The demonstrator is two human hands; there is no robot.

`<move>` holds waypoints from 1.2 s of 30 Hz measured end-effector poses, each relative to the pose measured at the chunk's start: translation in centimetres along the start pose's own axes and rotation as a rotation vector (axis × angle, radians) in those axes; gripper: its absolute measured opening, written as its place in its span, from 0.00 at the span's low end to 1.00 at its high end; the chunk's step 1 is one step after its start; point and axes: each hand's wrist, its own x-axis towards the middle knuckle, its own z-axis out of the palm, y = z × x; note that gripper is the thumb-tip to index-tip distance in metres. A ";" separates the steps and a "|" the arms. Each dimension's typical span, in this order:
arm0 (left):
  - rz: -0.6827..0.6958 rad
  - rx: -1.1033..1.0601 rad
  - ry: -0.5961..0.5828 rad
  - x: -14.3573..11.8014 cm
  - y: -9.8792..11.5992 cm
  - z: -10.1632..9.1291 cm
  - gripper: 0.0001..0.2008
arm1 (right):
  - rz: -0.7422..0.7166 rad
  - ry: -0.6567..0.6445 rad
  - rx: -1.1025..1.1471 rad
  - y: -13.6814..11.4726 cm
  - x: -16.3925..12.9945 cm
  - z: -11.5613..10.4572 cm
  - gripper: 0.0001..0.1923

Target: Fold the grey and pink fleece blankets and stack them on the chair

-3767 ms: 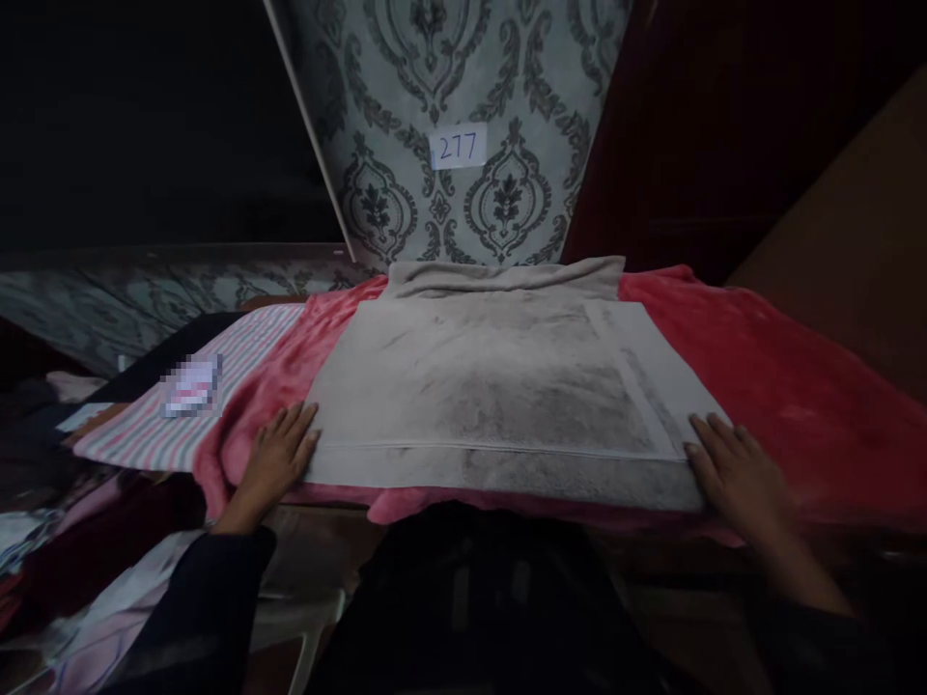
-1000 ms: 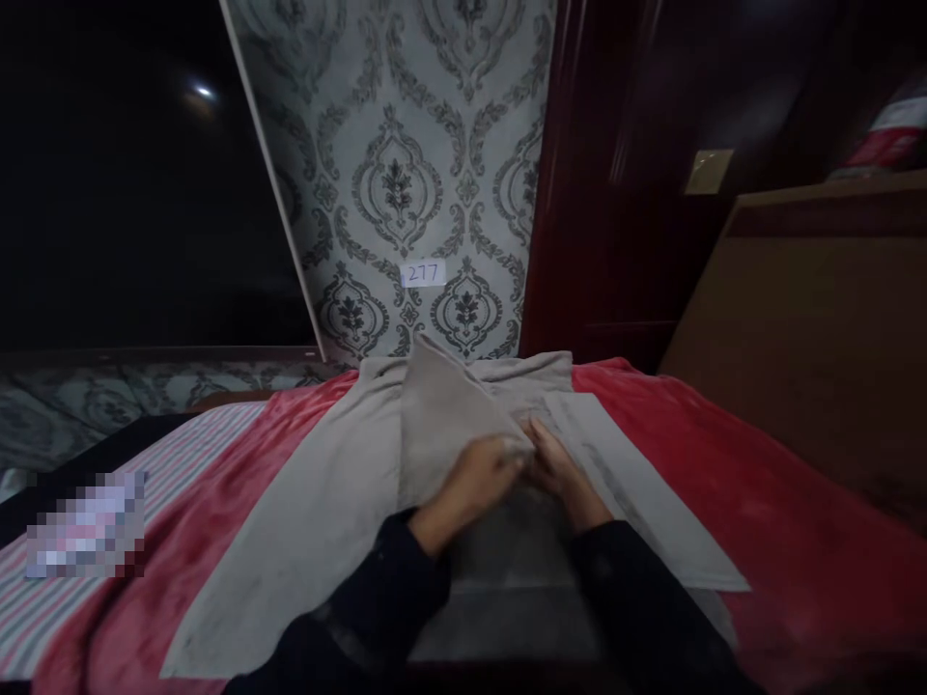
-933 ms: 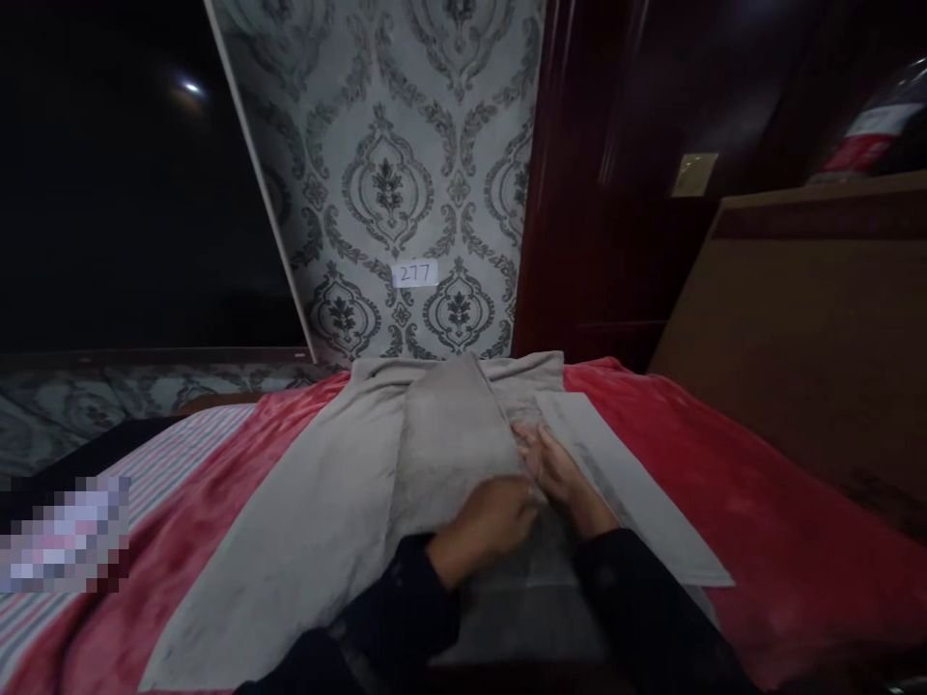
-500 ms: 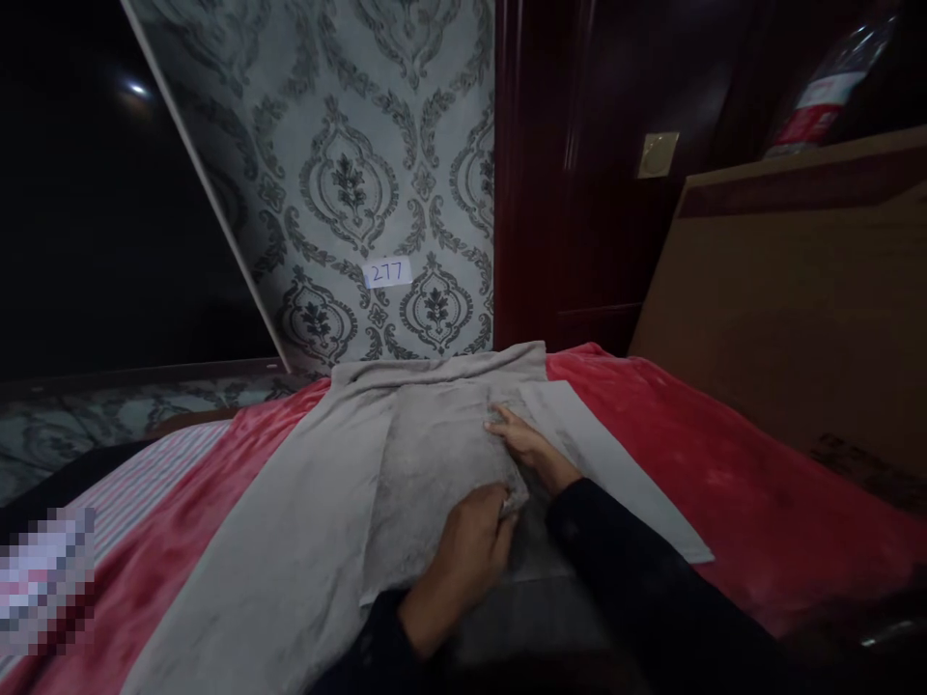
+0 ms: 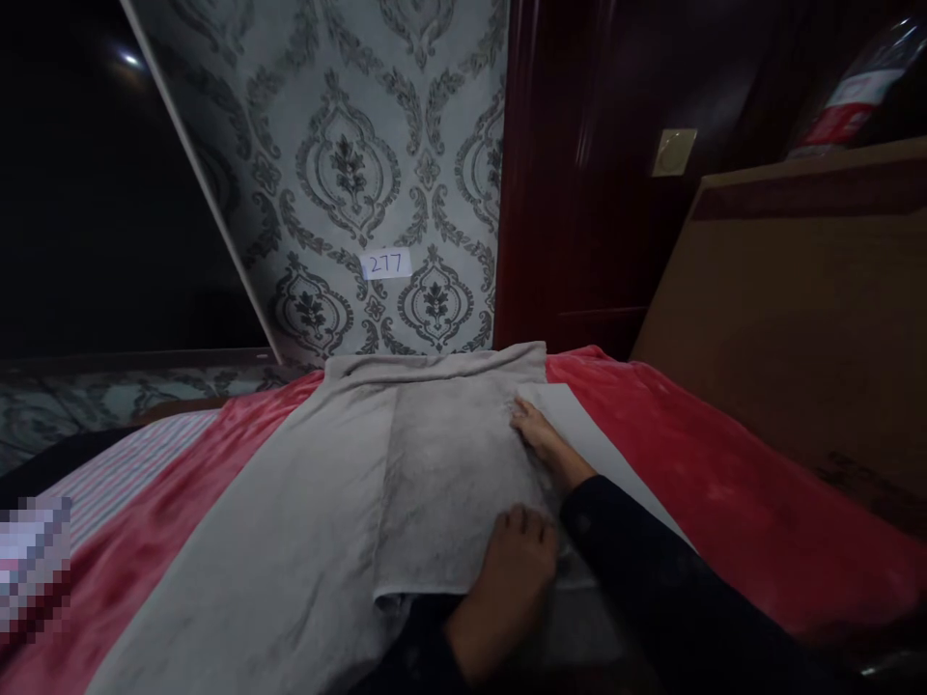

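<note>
Towel [image 5: 435, 463], grey, lies spread on red blanket [image 5: 731, 463] directly under both hands, with one panel folded over the middle. I see left hand [image 5: 511, 589] palm down, fingers together and flat on the near right corner of that folded panel; it presses, grips nothing. Right hand [image 5: 547, 444] lies beyond it, open, fingers stretched along the panel's right edge, touching the cloth. White sheet [image 5: 601, 444] shows just right of the right hand, partly under the towel. Striped cloth [image 5: 123, 473] lies well left of both hands
</note>
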 end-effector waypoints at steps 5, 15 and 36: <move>0.009 0.015 0.046 -1.1 0.5 -0.1 0.13 | -0.012 0.010 -0.099 -0.1 -0.4 0.2 0.39; 0.013 0.047 0.018 -1.1 1.0 -0.8 0.10 | -0.006 -0.002 -0.316 -1.8 -1.4 0.3 0.46; -0.566 -0.212 0.504 -14.4 -7.1 -2.6 0.34 | -0.099 -0.007 -0.381 2.6 -10.4 -2.4 0.43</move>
